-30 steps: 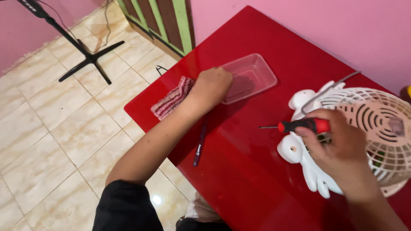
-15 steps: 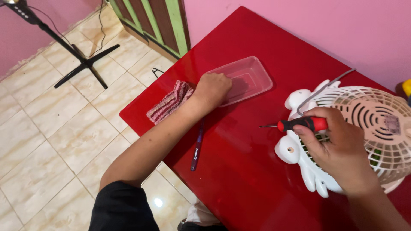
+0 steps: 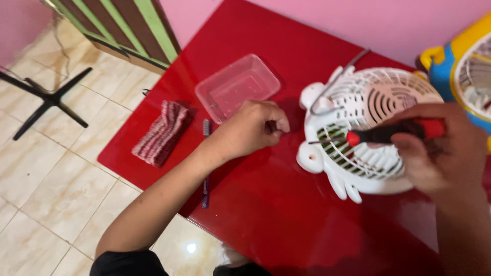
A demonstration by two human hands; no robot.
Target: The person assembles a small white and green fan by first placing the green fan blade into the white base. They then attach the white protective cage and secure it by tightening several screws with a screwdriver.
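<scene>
A red table [image 3: 286, 214] carries a white fan housing [image 3: 358, 128] lying grille-up toward its right side. Left of it sits a clear plastic tray [image 3: 238, 84], then a folded striped cloth [image 3: 163, 133] near the table's left edge. The right hand [image 3: 440, 151] is closed around a red-handled screwdriver [image 3: 388, 134], its tip over the grille. The left hand [image 3: 250, 128] hovers between tray and housing, fingers curled loosely; whether they pinch anything cannot be told.
</scene>
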